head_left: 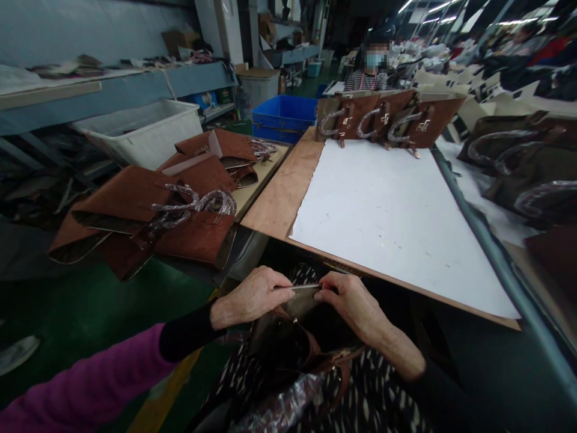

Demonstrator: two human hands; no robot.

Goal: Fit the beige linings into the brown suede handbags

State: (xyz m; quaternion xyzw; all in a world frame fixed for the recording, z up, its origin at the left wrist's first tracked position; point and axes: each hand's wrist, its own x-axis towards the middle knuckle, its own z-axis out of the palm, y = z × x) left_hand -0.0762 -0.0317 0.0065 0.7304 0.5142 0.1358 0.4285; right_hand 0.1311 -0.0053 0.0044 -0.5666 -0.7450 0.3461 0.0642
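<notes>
A brown handbag (311, 352) with a dark inside rests on my lap, its mouth facing up. Its far rim is pinched at the left by my left hand (255, 294), thumb against fingers. At the right end of the same rim, my right hand (354, 300) pinches the edge in the same way. Between the two hands the rim runs nearly straight. A plastic-wrapped handle (283, 406) hangs at the near side of the bag. The lower part of the bag is dark and hard to make out.
White paper (387, 204) covers a wooden table (279, 198) ahead. Several brown bags (360, 114) stand at its far end, before a masked person (367, 78). More brown bags (193, 192) lie piled at left, near a white bin (144, 129) and a blue crate (283, 117). Dark bags (518, 156) line the right.
</notes>
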